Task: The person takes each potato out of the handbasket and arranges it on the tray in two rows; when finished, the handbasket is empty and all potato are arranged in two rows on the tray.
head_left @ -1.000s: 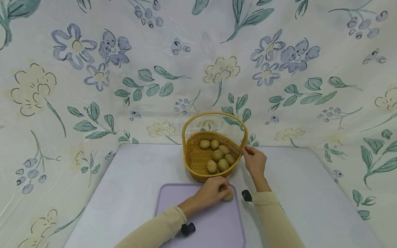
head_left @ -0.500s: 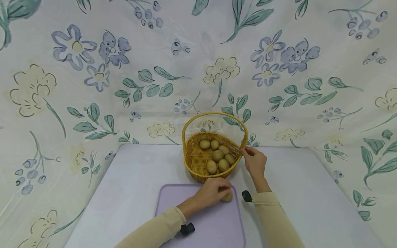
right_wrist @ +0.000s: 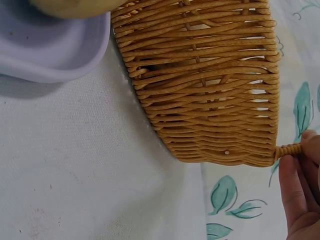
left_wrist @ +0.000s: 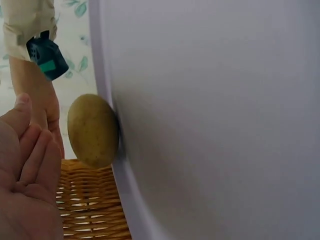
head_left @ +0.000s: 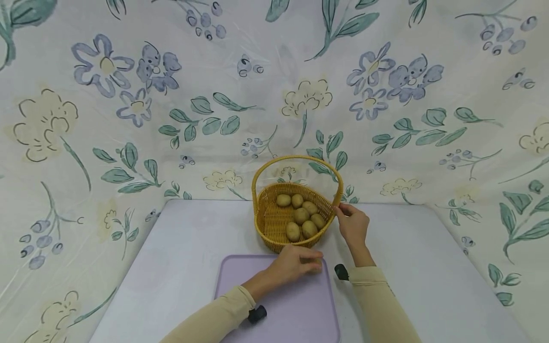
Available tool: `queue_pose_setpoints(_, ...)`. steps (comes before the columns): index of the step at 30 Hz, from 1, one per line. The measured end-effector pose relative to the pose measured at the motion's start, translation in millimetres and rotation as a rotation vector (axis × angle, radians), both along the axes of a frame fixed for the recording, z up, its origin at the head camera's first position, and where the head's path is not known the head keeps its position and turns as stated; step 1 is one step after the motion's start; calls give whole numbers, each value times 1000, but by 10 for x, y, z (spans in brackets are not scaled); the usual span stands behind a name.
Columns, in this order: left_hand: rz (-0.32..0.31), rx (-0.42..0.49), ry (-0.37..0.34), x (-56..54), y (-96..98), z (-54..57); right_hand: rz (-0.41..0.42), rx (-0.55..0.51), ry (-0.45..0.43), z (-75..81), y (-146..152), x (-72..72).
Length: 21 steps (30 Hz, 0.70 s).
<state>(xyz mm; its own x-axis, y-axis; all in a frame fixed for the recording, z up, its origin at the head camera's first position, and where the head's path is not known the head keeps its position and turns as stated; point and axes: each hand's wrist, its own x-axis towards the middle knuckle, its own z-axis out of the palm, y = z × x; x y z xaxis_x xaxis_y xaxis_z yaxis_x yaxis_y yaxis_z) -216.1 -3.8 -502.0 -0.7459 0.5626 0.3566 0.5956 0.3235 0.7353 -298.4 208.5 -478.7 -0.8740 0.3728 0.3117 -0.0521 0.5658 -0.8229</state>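
Note:
My left hand (head_left: pixel 296 263) hovers over the far right corner of a lilac tray (head_left: pixel 296 314), its fingers fairly straight. In the left wrist view a potato (left_wrist: pixel 93 131) lies on the tray by its rim, with a gap between it and the left hand's fingers (left_wrist: pixel 37 160); those fingers mostly hide it in the head view. Beyond the tray stands a yellow-brown wicker basket (head_left: pixel 273 221) with several potatoes (head_left: pixel 301 216) towards its right side. My right hand (head_left: pixel 353 224) pinches the base of the basket's handle (right_wrist: pixel 289 150) between thumb and fingers.
The white table (head_left: pixel 188 228) runs back to a floral-patterned sheet (head_left: pixel 214 143) hanging behind and at both sides. The basket's tall arched handle (head_left: pixel 296 157) rises above its rim. Black wrist cameras (head_left: pixel 341 271) sit at both sleeves.
My left hand has let go of the potato on the tray, its fingers straightening over it. In the head view the potato has slipped from sight behind them. The right hand and basket stay put.

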Motion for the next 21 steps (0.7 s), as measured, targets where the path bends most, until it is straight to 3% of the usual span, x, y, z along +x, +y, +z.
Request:
queue_pose_setpoints(3, 3, 17, -66, -3, -41, 60, -1, -2, -7, -4, -3, 1)
queue_pose_setpoints(10, 16, 60, -120, -94, -160, 196, 3, -9, -2, 3, 3, 4)
queue_pose_setpoints(17, 14, 131, -223, -218, -331, 428, 4, -13, -4, -1, 3, -2)
queue_pose_setpoints(21, 38, 119, -262, -342, -464, 573, 2, -24, -16, -12, -1, -8)
